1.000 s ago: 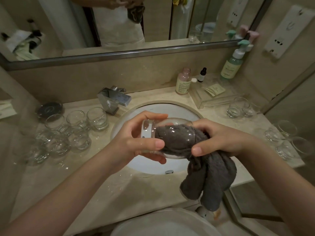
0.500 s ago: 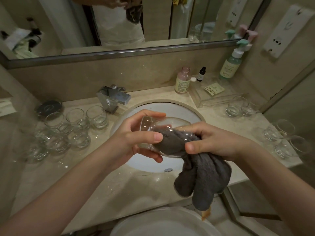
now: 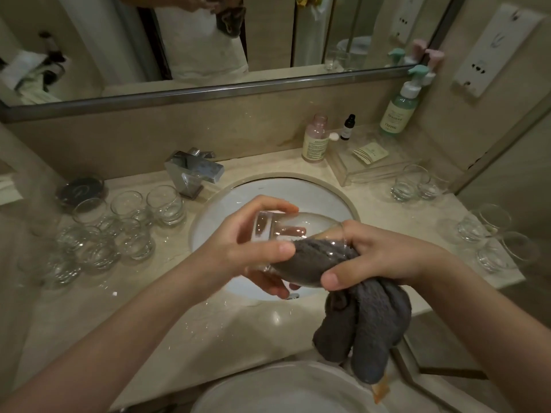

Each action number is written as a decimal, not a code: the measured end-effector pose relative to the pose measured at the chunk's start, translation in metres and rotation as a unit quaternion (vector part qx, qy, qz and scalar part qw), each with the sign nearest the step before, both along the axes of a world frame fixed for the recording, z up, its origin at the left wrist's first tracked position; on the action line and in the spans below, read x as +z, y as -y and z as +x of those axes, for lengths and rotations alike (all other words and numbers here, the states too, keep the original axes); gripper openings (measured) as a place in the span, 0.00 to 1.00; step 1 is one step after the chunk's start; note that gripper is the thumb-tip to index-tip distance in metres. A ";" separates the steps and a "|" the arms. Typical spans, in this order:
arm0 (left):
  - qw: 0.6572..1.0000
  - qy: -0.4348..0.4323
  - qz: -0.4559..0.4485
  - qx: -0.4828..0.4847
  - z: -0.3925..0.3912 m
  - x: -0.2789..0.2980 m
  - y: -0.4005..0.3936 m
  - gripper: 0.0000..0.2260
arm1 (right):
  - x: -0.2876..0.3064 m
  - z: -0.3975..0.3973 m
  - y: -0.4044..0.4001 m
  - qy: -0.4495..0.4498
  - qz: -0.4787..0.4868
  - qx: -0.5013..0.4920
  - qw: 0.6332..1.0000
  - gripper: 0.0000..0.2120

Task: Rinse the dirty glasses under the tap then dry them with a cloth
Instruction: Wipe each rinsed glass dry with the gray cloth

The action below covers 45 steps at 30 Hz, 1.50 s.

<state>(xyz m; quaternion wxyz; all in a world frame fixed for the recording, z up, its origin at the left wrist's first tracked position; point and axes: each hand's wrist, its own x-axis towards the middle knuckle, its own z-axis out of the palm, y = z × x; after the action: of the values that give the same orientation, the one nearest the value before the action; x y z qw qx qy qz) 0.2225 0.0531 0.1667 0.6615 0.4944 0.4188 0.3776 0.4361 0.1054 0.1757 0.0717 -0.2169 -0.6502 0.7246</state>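
From the head camera, the glass [image 3: 286,248] lies on its side above the sink [image 3: 214,210], its long axis going left to right: the thick base is in the left hand [image 3: 244,248], whose grip is curled around it, and the open mouth looks to the right hand [image 3: 378,257], which pinches the grey cloth [image 3: 363,329] partly inside the mouth. The green pump bottle [image 3: 398,113] carries a word like "YAPING"; the other labels are too small to read
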 end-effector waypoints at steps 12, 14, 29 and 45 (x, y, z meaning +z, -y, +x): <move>0.998 0.015 -0.054 -0.003 0.015 0.008 -0.001 0.24 | 0.000 0.013 -0.004 0.039 0.020 0.005 0.999 0.17; 0.996 0.015 -0.085 0.002 0.019 0.007 0.003 0.23 | -0.002 0.016 -0.003 0.046 0.019 0.004 0.999 0.14; 0.998 0.010 -0.057 0.001 0.017 0.014 0.000 0.24 | 0.010 0.015 -0.009 0.007 0.061 0.027 0.998 0.13; 0.998 -0.003 -0.067 0.011 0.016 0.028 -0.009 0.18 | 0.015 0.011 -0.008 -0.006 0.101 0.002 0.995 0.07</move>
<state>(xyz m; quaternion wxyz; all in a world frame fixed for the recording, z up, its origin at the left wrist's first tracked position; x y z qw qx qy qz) 0.2387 0.0620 0.1942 0.6877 0.4458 0.4503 0.3545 0.4472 0.1138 0.1910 0.0959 -0.2030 -0.7199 0.6567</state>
